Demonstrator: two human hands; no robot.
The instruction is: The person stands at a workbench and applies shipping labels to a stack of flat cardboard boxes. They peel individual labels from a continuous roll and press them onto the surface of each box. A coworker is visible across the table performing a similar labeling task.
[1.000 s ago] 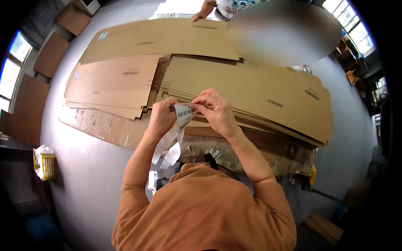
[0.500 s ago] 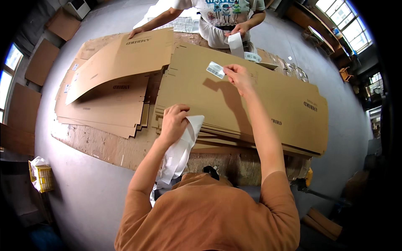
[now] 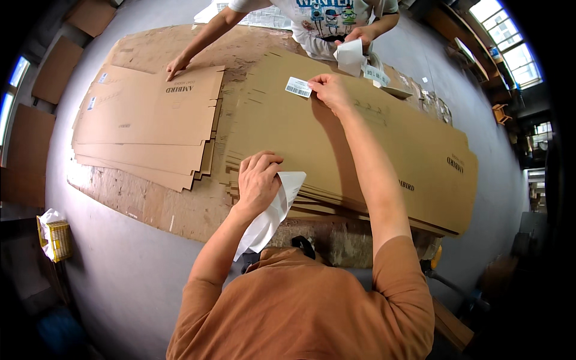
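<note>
While cardboard stacks (image 3: 288, 138) crowd the table (image 3: 162, 207), a co-worker's hand (image 3: 177, 64) touches one

A: What is seen underfoot?
B: A smooth grey floor (image 3: 144, 270) is spread around the worn brown surface (image 3: 204, 222).
A: How is light admitted?
B: Daylight is let in through a tall, many-paned glass window (image 3: 507, 36) at upper right and a narrow bright window (image 3: 18, 72) at left.
A: What is placed along the sides?
B: A yellow plastic lattice basket (image 3: 61, 241) is set at left, a small orange-brown wooden stool (image 3: 501, 115) at right.
</note>
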